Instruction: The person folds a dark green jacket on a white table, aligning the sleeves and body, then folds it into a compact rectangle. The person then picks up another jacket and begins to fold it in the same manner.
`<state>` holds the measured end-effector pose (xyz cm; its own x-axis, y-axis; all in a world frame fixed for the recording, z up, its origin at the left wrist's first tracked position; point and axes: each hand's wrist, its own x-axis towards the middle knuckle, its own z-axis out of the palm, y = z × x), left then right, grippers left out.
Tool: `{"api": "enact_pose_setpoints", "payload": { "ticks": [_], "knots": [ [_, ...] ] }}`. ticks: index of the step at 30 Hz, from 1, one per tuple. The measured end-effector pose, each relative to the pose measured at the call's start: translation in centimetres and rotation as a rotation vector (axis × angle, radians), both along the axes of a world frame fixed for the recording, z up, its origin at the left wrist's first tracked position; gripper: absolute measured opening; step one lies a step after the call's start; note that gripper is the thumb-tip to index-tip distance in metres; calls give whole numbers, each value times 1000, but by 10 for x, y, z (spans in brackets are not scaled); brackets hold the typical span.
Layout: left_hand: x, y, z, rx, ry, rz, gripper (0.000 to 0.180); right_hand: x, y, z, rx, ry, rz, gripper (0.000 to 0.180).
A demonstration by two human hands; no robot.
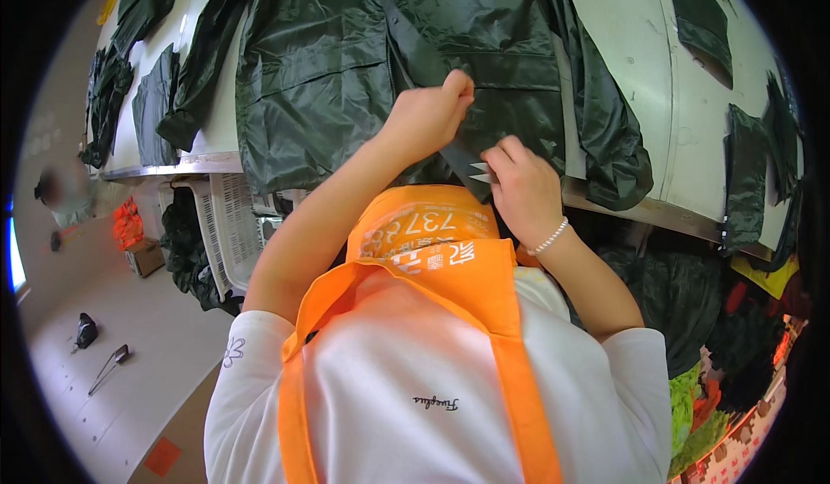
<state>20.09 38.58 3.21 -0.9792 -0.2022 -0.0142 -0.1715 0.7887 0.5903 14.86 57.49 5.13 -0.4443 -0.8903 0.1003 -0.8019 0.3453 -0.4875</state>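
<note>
A shiny dark green jacket point(316, 108) lies spread on the table before me, its sleeves hanging out to both sides and its front edge close to my waist. Over the middle of its front, by the zip and a dark flap, my left hand point(428, 119) is closed in a pinch. What its fingers hold is too small or hidden to make out. Lower and to the right, my right hand point(526, 188) grips a small pair of thread snips point(481, 173). Their two silver blades point left, slightly apart, above the jacket's lower edge; the handle is hidden in my palm.
More dark green pieces point(156, 108) lie on the pale table point(618, 17), left and right. White plastic crates point(229, 225) stand below its left edge. Dark cloth point(661, 285) hangs under the right side. Another person point(69, 194) is far left.
</note>
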Motion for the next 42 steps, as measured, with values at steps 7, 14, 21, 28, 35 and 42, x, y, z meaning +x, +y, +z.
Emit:
{"api": "enact_pose_setpoints", "payload": {
  "ticks": [7,14,21,28,35,42],
  "knots": [
    [39,-6,-24,98,145,175,10,-29,-8,-10,41,-1020,-106,27],
    [43,-10,-29,102,254,289,8,-42,-38,1,50,-369,-98,20],
    [44,-13,-34,81,260,231,9,-33,-54,-14,147,-757,75,25],
    [65,-14,-51,102,412,225,12,7,-47,-21,81,-993,-110,25],
    [76,-18,-58,72,448,206,13,19,-52,-25,58,-899,-120,25],
    [74,-19,-60,36,427,198,12,14,-65,-25,122,-823,-80,28]
  ]
}}
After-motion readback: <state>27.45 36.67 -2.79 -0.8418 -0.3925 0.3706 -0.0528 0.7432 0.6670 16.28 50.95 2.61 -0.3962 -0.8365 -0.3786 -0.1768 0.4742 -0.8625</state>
